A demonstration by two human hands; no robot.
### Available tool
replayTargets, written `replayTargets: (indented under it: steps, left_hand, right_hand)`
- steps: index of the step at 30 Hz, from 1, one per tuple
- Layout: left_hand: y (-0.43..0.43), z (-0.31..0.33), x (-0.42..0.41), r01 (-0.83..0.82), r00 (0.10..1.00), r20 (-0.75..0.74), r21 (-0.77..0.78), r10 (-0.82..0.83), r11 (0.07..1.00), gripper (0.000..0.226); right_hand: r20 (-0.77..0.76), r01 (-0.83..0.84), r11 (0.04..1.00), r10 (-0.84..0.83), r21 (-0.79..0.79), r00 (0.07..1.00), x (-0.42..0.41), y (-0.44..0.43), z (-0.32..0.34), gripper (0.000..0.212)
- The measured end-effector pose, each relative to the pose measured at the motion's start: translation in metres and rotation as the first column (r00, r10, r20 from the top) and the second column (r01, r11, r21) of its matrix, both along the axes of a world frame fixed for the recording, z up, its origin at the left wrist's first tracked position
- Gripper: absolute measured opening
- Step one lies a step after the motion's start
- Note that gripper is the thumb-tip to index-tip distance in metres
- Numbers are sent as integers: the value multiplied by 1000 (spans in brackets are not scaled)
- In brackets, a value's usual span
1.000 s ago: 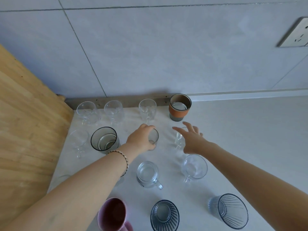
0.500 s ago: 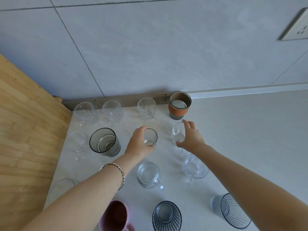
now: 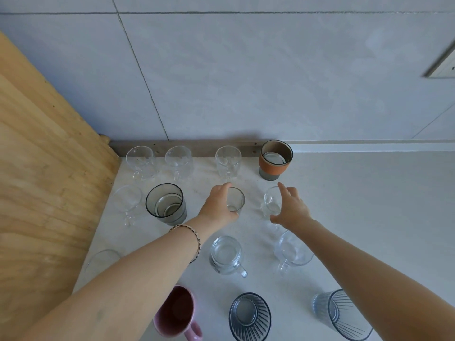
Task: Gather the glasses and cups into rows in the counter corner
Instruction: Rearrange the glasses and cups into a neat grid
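Note:
My left hand [image 3: 218, 207] is shut on a small grey-rimmed glass [image 3: 235, 200] standing in the second row. My right hand [image 3: 293, 211] curls around the right side of a clear stemmed glass [image 3: 270, 201] just beside it. Along the wall stand three clear glasses [image 3: 140, 159] [image 3: 178, 159] [image 3: 227, 160] and an orange-banded cup [image 3: 275, 159]. A clear wine glass [image 3: 126, 200] and a smoky tumbler [image 3: 166, 203] sit to the left of my hands. Nearer me are a glass mug [image 3: 226, 254], a clear handled cup [image 3: 293, 249], a pink mug [image 3: 176, 313] and two ribbed glasses [image 3: 250, 316] [image 3: 342, 313].
A wooden panel [image 3: 49, 168] closes the counter [image 3: 369, 205] on the left and meets the grey tiled wall at the corner. Another clear glass [image 3: 103, 258] is partly hidden by my left forearm. A wall socket [image 3: 443, 67] sits at the upper right.
My right hand went from hovering open over the clear stemmed glass to wrapping around it. My left hand has stayed on the small grey-rimmed glass.

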State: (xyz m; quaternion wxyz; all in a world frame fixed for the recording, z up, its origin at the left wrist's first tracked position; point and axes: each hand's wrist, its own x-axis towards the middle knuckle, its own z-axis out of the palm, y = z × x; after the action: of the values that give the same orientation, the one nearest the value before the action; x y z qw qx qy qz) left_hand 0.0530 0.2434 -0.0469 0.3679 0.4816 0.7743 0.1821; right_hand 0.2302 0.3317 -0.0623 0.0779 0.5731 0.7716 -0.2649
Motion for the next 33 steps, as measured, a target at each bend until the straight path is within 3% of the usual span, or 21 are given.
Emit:
replayTargets:
  steps: [3, 5, 8, 11, 13, 15, 17, 19, 21, 26, 30, 33]
  left_hand:
    - [-12, 12, 0, -45, 999, -6, -12, 45, 999, 88]
    - [-28, 21, -4, -77, 997, -20, 82, 79, 994, 79]
    - [-69, 34, -24, -74, 986, -124, 299, 116, 951, 54]
    - [-115, 38, -55, -132, 939, -244, 399, 244, 907, 44]
    - [-142, 35, -77, -193, 896, -334, 296, 291, 935, 52]
    - [-168, 26, -98, -285, 881, -379, 54, 283, 957, 72]
    - [-193, 16, -117, -292, 922, -326, -230, 209, 928, 90]
    - [-210, 6, -129, -188, 963, -258, -410, 84, 893, 100]
    - [-221, -3, -137, -138, 966, -258, -392, 35, 910, 102]
    - [-228, -14, -151, -272, 956, -152, -128, 252, 954, 90]
    - [-222, -16, -159, -249, 963, -129, -103, 236, 963, 87]
    - [-213, -14, -167, -169, 978, -147, -134, 149, 977, 80]
  right_hand:
    - [34, -27, 999, 28, -25, 999, 2, -8, 12, 105]
    - [24, -20, 999, 20, 30, 1000, -3, -18, 24, 102]
    - [-63, -85, 984, 96, 156, 993, -24, -44, 49, 77]
    - [-176, -240, 965, 256, 109, 951, -55, -83, 72, 51]
    - [-192, -372, 928, 370, 31, 909, -77, -115, 77, 48]
    - [-168, -471, 882, 462, -16, 871, -100, -144, 71, 58]
    - [-102, -512, 857, 505, -56, 857, -119, -167, 58, 80]
    - [-66, -483, 865, 478, -135, 876, -133, -182, 41, 97]
    - [-99, -387, 903, 374, -188, 922, -144, -190, 28, 101]
    - [-137, -262, 960, 248, -94, 959, -166, -199, 11, 97]
    - [-133, -336, 935, 320, -116, 938, -178, -207, 7, 97]
    - [-160, -259, 956, 237, -137, 958, -179, -213, 3, 93]
